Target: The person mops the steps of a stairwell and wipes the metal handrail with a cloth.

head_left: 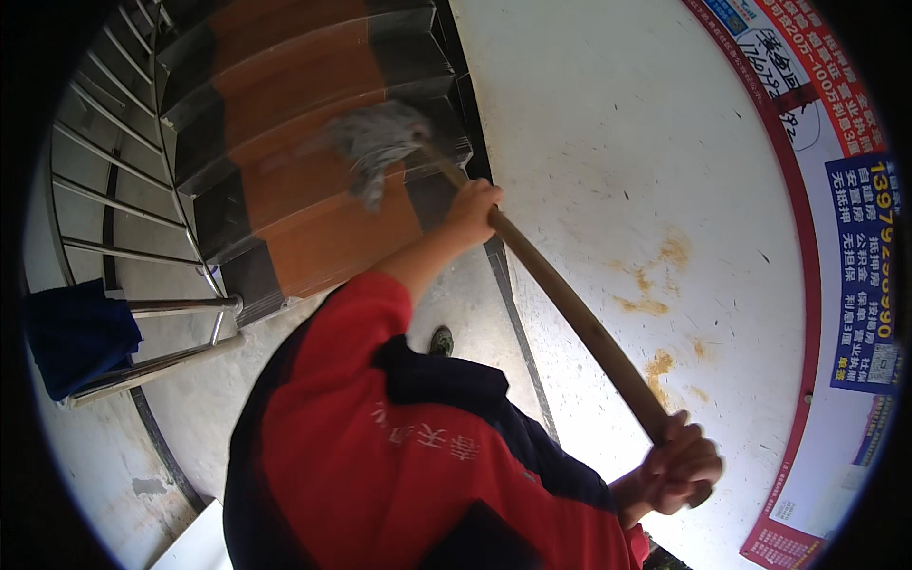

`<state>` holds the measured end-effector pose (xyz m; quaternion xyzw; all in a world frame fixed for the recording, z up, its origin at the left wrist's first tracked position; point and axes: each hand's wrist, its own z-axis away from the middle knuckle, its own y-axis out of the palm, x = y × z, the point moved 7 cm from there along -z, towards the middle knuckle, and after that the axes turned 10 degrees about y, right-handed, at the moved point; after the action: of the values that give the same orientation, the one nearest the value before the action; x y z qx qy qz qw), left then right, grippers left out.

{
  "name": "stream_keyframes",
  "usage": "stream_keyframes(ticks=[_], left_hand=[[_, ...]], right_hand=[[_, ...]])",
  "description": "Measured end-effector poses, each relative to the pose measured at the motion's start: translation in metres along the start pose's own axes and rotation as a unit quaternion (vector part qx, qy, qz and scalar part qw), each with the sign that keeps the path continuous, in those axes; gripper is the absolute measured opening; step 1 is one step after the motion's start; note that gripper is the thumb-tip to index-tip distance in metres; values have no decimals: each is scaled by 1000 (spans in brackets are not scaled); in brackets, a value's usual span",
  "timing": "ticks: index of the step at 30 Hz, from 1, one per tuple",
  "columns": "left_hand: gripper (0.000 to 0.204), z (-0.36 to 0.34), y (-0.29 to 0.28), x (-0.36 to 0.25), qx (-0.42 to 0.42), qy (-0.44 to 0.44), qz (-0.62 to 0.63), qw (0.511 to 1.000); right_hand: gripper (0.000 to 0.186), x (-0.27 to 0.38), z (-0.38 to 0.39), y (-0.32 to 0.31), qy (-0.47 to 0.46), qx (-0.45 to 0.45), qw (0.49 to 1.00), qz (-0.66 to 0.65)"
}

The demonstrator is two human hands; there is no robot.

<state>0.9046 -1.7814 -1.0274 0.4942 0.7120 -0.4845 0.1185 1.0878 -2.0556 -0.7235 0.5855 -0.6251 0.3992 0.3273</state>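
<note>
Both my hands grip the long wooden handle (579, 328) of a mop. Toward the mop's head, my left hand (472, 211) is wrapped round the handle with the arm stretched forward. My right hand (680, 465) is closed round its near end, low at the right beside the white wall. The grey-white mop head (375, 142), smeared by motion, is over the stairs (313, 204), dark at the sides with an orange-brown band down the middle. Whether its strands touch a step is hard to tell.
A metal railing (123, 245) runs along the left of the stairs, with a dark blue cloth (81, 337) over its end. The white wall (608, 123), stained yellow-brown, borders the right; a red-framed board (803, 228) bears posters. My shoe (442, 340) stands on the pale floor.
</note>
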Motion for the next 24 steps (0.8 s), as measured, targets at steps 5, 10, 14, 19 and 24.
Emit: stream_keyframes(ticks=[5,10,14,19,24], left_hand=[[15,-28,99,-69,47,109,148,982],[12,19,132,-92,201,98,142,964],[10,63,146,-66,245,42,170,954],[6,104,80,-61,209,-31,127,969],[12,171,-23,-2,50,-92,73,992]], right_hand=[[33,40,53,-69,-44,-207,975,69],[17,57,-2,-25,-65,-63,994,57],[35,21,16,-36,-67,-17,997,46],[30,11,3,-42,-48,-5,993,-107],[25,-22,-22,18,-19,48,985,-164]])
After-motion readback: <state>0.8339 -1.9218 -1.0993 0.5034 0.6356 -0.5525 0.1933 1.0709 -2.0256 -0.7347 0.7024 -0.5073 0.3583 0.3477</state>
